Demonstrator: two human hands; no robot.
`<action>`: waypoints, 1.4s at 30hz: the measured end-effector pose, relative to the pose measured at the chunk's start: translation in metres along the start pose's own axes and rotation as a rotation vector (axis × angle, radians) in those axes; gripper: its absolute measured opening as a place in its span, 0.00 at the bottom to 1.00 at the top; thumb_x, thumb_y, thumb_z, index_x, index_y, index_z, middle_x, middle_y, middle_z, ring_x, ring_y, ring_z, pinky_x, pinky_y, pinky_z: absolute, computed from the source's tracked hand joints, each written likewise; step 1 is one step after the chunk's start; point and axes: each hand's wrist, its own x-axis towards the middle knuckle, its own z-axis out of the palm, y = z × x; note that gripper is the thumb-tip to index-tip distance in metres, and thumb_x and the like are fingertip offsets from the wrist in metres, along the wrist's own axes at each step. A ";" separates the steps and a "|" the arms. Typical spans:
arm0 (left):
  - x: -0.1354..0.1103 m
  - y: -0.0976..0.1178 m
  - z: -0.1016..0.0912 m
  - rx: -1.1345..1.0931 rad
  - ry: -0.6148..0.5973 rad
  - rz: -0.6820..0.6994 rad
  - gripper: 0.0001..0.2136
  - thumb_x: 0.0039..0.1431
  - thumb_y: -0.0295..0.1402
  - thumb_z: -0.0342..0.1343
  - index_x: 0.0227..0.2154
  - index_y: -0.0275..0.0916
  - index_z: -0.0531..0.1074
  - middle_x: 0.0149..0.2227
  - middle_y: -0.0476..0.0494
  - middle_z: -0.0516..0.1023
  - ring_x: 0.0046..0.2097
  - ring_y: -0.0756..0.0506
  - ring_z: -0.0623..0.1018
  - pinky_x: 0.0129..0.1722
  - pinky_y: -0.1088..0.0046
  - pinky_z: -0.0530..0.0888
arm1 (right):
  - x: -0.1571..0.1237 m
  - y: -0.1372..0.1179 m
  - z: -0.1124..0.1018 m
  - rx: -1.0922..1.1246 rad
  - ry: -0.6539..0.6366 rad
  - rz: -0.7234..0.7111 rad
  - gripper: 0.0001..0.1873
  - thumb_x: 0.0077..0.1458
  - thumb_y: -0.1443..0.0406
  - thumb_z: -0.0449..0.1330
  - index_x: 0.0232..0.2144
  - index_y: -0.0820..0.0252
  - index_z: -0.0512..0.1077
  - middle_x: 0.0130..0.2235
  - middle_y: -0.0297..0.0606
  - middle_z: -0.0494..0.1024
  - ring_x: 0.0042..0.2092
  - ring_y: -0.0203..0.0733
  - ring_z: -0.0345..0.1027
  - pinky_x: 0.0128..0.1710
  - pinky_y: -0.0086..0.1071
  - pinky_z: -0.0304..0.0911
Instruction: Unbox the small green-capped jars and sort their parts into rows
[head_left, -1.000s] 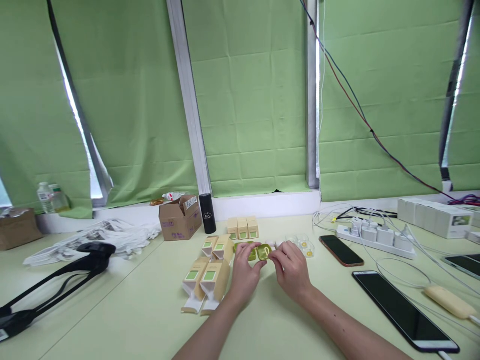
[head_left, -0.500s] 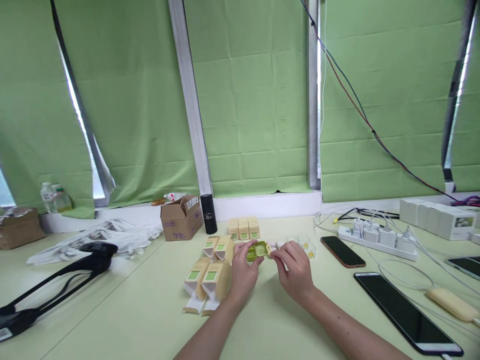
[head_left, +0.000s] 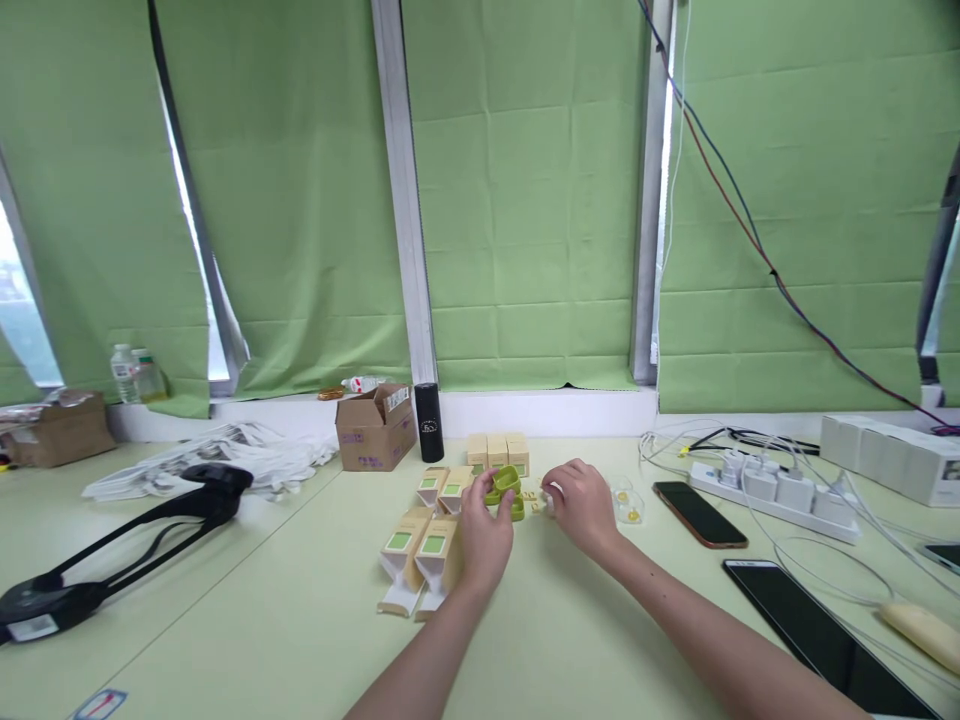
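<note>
My left hand (head_left: 484, 535) is closed around a small green case (head_left: 505, 488) with its lid hinged up, held just above the table. My right hand (head_left: 581, 505) lies a little to the right, fingers curled down over small white pieces on the table; what they hold is hidden. Several tan boxes with green labels (head_left: 420, 550) lie open-ended to the left of my left hand. A row of closed tan boxes (head_left: 498, 452) stands behind the case. Clear plastic blister pieces with yellow dots (head_left: 628, 503) lie right of my right hand.
A cardboard box (head_left: 375, 430) and a black cylinder (head_left: 429, 423) stand at the back. A black strap device (head_left: 112, 560) lies on the left. Phones (head_left: 699, 514), a power strip with chargers (head_left: 772, 490), cables and white boxes (head_left: 892, 455) fill the right side.
My right hand let go of the green case and moved right, down onto the small white pieces. The case stays in my left hand, lid now up. The view shifted.
</note>
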 end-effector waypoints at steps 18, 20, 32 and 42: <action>0.001 0.002 0.000 -0.015 0.025 0.024 0.12 0.64 0.40 0.57 0.47 0.44 0.71 0.48 0.40 0.80 0.50 0.41 0.80 0.49 0.64 0.72 | -0.004 -0.006 0.055 -0.155 -0.175 0.045 0.12 0.48 0.76 0.66 0.21 0.55 0.80 0.29 0.43 0.80 0.41 0.48 0.66 0.42 0.40 0.53; 0.001 0.000 0.001 -0.014 0.022 0.028 0.11 0.64 0.41 0.57 0.45 0.43 0.71 0.47 0.41 0.80 0.48 0.41 0.80 0.47 0.65 0.72 | -0.003 -0.006 0.047 -0.149 -0.164 0.032 0.12 0.50 0.76 0.66 0.21 0.55 0.80 0.30 0.43 0.80 0.41 0.49 0.66 0.42 0.41 0.53; -0.003 0.010 0.002 -0.091 -0.075 -0.079 0.16 0.65 0.52 0.52 0.37 0.45 0.68 0.38 0.45 0.82 0.41 0.41 0.82 0.39 0.68 0.72 | -0.064 -0.023 -0.004 0.020 -0.409 0.016 0.08 0.58 0.72 0.60 0.30 0.55 0.76 0.30 0.35 0.81 0.29 0.39 0.72 0.27 0.32 0.43; 0.000 0.014 0.005 -0.925 -0.210 -0.468 0.18 0.56 0.45 0.66 0.32 0.39 0.67 0.31 0.33 0.85 0.31 0.44 0.81 0.33 0.71 0.69 | -0.052 -0.030 -0.019 0.042 -0.683 0.073 0.12 0.62 0.68 0.55 0.43 0.54 0.77 0.42 0.38 0.83 0.40 0.43 0.76 0.33 0.31 0.51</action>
